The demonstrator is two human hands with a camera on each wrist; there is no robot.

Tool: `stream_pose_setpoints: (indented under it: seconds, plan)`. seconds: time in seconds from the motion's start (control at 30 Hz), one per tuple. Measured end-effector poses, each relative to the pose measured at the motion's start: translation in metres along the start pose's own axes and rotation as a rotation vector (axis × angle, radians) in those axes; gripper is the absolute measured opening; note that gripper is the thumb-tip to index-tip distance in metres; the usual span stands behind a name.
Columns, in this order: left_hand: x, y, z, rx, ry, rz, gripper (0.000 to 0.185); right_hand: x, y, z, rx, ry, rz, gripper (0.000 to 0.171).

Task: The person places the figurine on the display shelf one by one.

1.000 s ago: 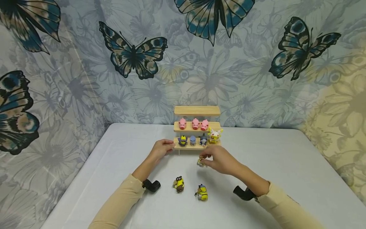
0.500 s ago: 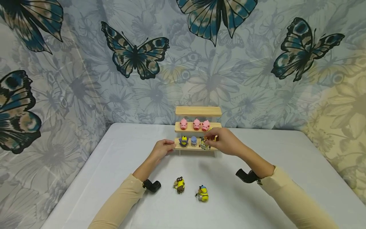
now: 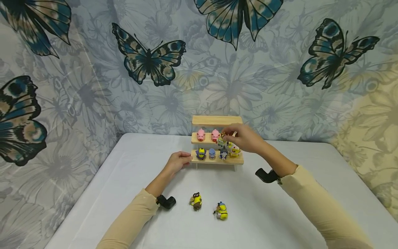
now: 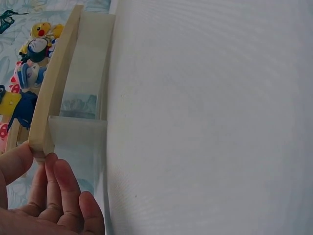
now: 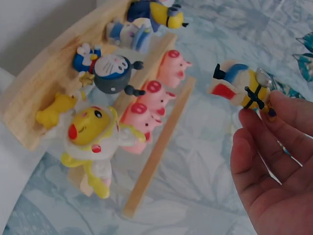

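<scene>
Up front from the head camera, a three-tier wooden shelf (image 3: 217,142) stands on the white surface (image 3: 280,207). The left hand (image 3: 178,161) has its grip on the left end of the lowest tier. The right hand (image 3: 244,137) is up at the middle tier, pinching a small yellow figure (image 3: 221,140) in its fingertips right beside the two pink pigs (image 3: 207,135) you can see there. Lower tier has four little figures in a row. Two more yellow figures (image 3: 209,206) lie loose on the surface nearer the person, well apart from the shelf.

Left wrist view gets you what the head cam can't: the thumb and fingers (image 4: 61,188) actually pinching the shelf's board end (image 4: 43,142), with the row of figures seen edge-on behind it.

Right wrist view is the close-up. The yellow figure (image 5: 242,89) has a blue cap and goggles and is held by the fingertips (image 5: 274,112), in the air, not touching the shelf. Here three pink pigs (image 5: 154,100) show, not two. A yellow and white figure (image 5: 93,134) and a blue cat figure (image 5: 105,68) stand on the lowest tier.
</scene>
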State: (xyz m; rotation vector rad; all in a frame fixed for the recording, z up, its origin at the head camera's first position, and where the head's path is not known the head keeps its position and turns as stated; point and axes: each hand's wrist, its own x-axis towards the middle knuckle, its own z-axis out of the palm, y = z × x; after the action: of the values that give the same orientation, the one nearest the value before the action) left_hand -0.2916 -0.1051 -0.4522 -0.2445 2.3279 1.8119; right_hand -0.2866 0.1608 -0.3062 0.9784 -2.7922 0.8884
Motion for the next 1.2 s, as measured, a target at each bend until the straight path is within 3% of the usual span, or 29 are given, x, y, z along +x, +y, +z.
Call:
stream_pose_setpoints:
  seconds: [0.67, 1.2]
  plan:
    - [-0.002, 0.0, 0.001, -0.024, -0.009, -0.005, 0.029, 0.022, -0.002, -0.014, -0.029, 0.03, -0.033, 0.019]
    - [-0.002, 0.001, 0.001, -0.024, -0.008, -0.017, 0.029, 0.044, -0.002, -0.02, -0.049, 0.029, 0.018, 0.027]
